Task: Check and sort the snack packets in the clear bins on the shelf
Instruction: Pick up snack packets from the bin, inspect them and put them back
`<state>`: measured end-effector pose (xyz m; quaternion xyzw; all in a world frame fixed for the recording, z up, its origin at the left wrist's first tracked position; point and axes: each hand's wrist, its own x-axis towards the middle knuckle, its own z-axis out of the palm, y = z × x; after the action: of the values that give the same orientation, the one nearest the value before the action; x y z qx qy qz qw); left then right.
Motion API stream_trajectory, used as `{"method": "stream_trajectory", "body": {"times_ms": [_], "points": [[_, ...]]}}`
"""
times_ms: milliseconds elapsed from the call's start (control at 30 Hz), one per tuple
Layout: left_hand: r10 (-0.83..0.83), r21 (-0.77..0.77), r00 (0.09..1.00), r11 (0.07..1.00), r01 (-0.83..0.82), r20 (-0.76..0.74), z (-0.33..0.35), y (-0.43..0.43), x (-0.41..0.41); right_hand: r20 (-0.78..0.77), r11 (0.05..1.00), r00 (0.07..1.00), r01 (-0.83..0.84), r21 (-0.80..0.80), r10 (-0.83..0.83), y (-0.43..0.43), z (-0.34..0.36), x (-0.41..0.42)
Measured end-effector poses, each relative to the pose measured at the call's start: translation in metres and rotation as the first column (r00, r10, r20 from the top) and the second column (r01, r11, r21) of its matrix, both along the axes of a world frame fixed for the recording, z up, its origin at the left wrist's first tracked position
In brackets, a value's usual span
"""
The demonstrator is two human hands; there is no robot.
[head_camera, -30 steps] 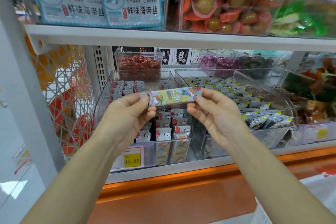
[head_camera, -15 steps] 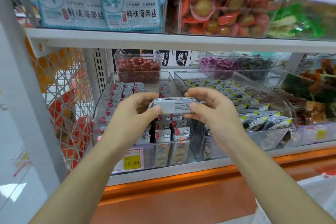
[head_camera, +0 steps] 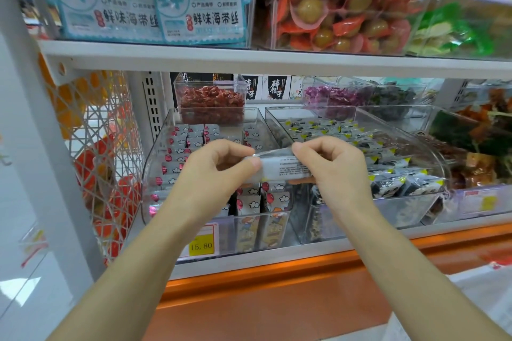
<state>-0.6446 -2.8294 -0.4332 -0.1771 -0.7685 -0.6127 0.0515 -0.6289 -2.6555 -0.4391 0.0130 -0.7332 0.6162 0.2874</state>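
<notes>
At nine o'clock of the view, the left clear bin (head_camera: 155, 174) on the shelf (head_camera: 249, 261) is holding rows of small balloon-printed packets, with a yellow price tag (head_camera: 201, 245) showing at its six o'clock. Your left hand (head_camera: 219, 171) is pinching the left end of a snack packet (head_camera: 279, 167) between curled fingers and thumb. The packet is lying level in front of that bin, its pale printed back facing you. At the packet's three o'clock, your right hand (head_camera: 329, 166) is pinching the other end likewise. Further toward three o'clock, a second bin (head_camera: 435, 152) is holding black-and-white packets with yellow corners.
</notes>
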Motion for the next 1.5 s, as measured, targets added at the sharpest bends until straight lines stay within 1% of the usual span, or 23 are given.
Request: {"method": "stream_trajectory", "body": {"times_ms": [167,233,367,467,500,567,600,667,733,767,833,900,933,1033,1100,1167,1200,1267,1367,1433,1500], "points": [[0.112,0.091,0.993,0.989,-0.115,0.032,0.0,0.003,-0.003,-0.005,0.993,1.0,0.014,0.115,-0.013,-0.006,-0.001,0.003],[0.142,0.079,0.989,0.986,-0.144,0.027,-0.001,0.002,-0.004,-0.011,0.989,1.0,0.025,0.147,-0.023,-0.009,-0.001,0.004],[0.195,0.028,0.98,0.981,-0.194,-0.025,-0.003,0.001,-0.006,-0.006,0.992,1.0,-0.003,0.124,0.004,-0.012,-0.001,0.003],[0.24,-0.002,0.97,0.971,-0.24,-0.042,-0.004,0.0,-0.007,-0.006,0.988,1.0,-0.021,0.155,0.023,-0.013,-0.002,0.004],[0.249,-0.006,0.968,0.968,-0.25,-0.036,-0.004,-0.001,-0.008,-0.002,0.988,0.999,-0.046,0.145,0.047,-0.013,-0.002,0.004],[0.257,0.018,0.966,0.966,-0.257,-0.003,-0.004,-0.002,-0.01,0.026,0.984,0.989,-0.148,0.096,0.146,-0.012,-0.002,0.003],[0.262,0.032,0.965,0.964,-0.263,0.013,-0.003,-0.002,-0.011,0.043,0.975,0.98,-0.2,0.097,0.196,-0.01,-0.002,0.002],[0.276,0.041,0.961,0.96,-0.277,0.035,-0.002,-0.004,-0.012,0.071,0.949,0.961,-0.274,0.153,0.266,-0.005,-0.002,0.002],[0.257,0.033,0.966,0.966,-0.258,0.035,-0.001,-0.006,-0.015,0.071,0.939,0.957,-0.291,0.186,0.283,-0.001,0.0,0.0],[0.247,0.011,0.969,0.969,-0.247,0.01,-0.001,-0.006,-0.016,0.06,0.942,0.959,-0.283,0.183,0.277,0.0,0.002,-0.001],[0.264,-0.105,0.959,0.956,-0.275,-0.106,-0.001,-0.008,-0.025,0.013,0.959,0.969,-0.244,0.145,0.245,0.002,0.006,-0.007],[0.275,-0.279,0.936,0.902,-0.331,-0.22,0.001,-0.01,-0.04,-0.036,0.981,0.984,-0.173,0.082,0.176,0.006,0.011,-0.017],[0.252,-0.369,0.934,0.867,-0.334,-0.254,0.003,-0.011,-0.049,-0.047,0.99,0.99,-0.13,0.059,0.133,0.008,0.015,-0.023],[0.151,-0.586,0.955,0.762,-0.277,-0.256,0.009,-0.004,-0.083,-0.031,0.996,0.999,-0.038,0.075,0.041,0.015,0.023,-0.045],[0.106,-0.721,0.967,0.648,-0.245,-0.234,0.012,0.004,-0.103,-0.006,0.995,1.0,0.003,0.101,-0.003,0.017,0.027,-0.062],[0.048,-0.815,0.973,0.537,-0.217,-0.227,0.011,0.009,-0.12,0.004,0.994,1.0,0.027,0.11,-0.028,0.016,0.03,-0.079],[0.018,-0.839,0.975,0.507,-0.198,-0.22,0.009,0.011,-0.127,0.004,0.994,1.0,0.03,0.108,-0.031,0.015,0.031,-0.086],[-0.037,-0.859,0.978,0.486,-0.164,-0.207,0.005,0.011,-0.139,0.021,0.991,0.999,0.036,0.129,-0.039,0.014,0.033,-0.1],[-0.055,-0.854,0.974,0.493,-0.165,-0.22,0.003,0.01,-0.154,0.062,0.959,0.995,0.06,0.279,-0.08,0.011,0.036,-0.115],[-0.061,-0.83,0.984,0.547,-0.109,-0.169,0.002,0.008,-0.161,0.046,0.91,0.993,0.077,0.407,-0.105,0.009,0.038,-0.122],[-0.091,-0.791,0.991,0.611,-0.021,-0.097,-0.001,0.004,-0.169,0.023,0.876,0.995,0.072,0.477,-0.094,0.006,0.039,-0.127]]}}
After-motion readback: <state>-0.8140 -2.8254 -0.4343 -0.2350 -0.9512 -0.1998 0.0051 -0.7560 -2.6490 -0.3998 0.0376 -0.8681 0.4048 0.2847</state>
